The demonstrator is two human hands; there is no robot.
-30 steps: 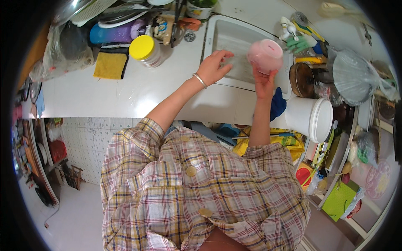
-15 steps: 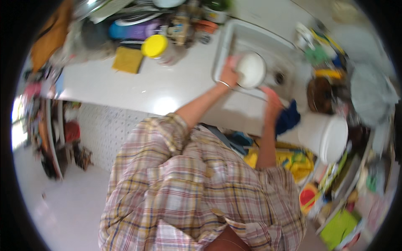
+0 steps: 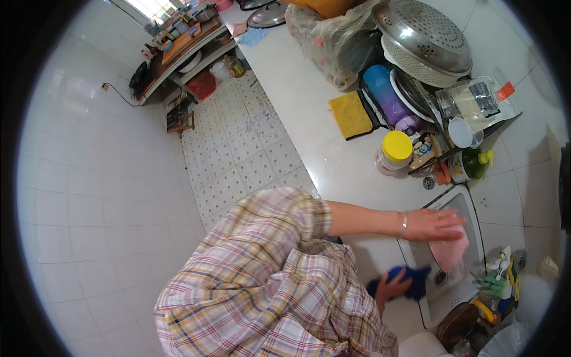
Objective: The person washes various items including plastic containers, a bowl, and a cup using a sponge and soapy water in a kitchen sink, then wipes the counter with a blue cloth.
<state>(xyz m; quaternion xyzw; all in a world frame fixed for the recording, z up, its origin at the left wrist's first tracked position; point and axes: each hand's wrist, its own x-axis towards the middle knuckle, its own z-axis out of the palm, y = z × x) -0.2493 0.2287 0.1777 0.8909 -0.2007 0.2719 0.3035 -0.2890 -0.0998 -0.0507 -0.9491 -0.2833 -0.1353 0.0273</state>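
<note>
My left hand [image 3: 432, 225], with a bracelet at the wrist, reaches over the sink [image 3: 473, 205]. Its fingers are stretched out and blurred by motion. Right beside and under them is a pink, rounded thing [image 3: 449, 254] inside the sink; I cannot tell whether the fingers touch it. At the sink's near edge, my right hand [image 3: 392, 287] has its fingers bent around a dark blue cloth [image 3: 418, 281], which shows on both sides of the hand and is partly smeared.
On the counter [image 3: 333, 160] stand a yellow-lidded jar [image 3: 397, 149], a yellow cloth [image 3: 350, 115], a blue-purple bottle [image 3: 386, 95] and a metal colander [image 3: 425, 35]. A green pump bottle [image 3: 473, 163] is behind the sink. Brushes [image 3: 499, 279] and a brown round lid [image 3: 458, 324] lie beyond its other end.
My view has swung left. The white bowl that my left hand held is no longer seen as such; that hand's fingers are now stretched over the pink thing. The blue cloth stays with my right hand.
</note>
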